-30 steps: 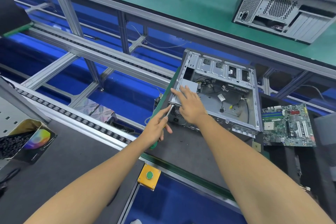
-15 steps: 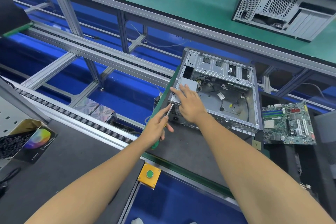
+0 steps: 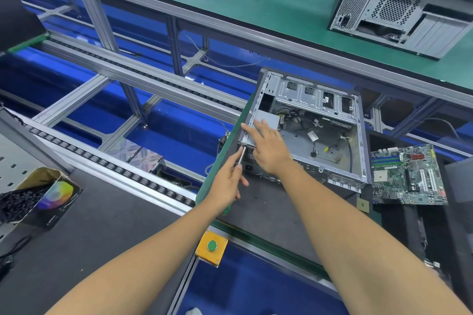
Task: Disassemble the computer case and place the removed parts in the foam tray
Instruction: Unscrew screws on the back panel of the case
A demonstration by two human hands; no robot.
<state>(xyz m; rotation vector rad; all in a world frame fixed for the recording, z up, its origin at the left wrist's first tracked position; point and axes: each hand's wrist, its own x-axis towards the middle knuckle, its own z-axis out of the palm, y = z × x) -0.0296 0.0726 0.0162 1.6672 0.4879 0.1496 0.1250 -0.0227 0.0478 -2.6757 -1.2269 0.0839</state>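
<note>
Gripping a screwdriver (image 3: 241,155), unlabeled, at the computer case (image 3: 359,135).

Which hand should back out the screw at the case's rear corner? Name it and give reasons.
Left. The left hand already grips the screwdriver, its tip at the open case's rear corner. The right hand lies flat on the power supply, bracing it.

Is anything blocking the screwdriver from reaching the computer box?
Nothing visible does. The left hand grips the screwdriver, whose tip already meets the near corner of the computer case. The right hand rests flat on top beside it, not in the way.
</note>
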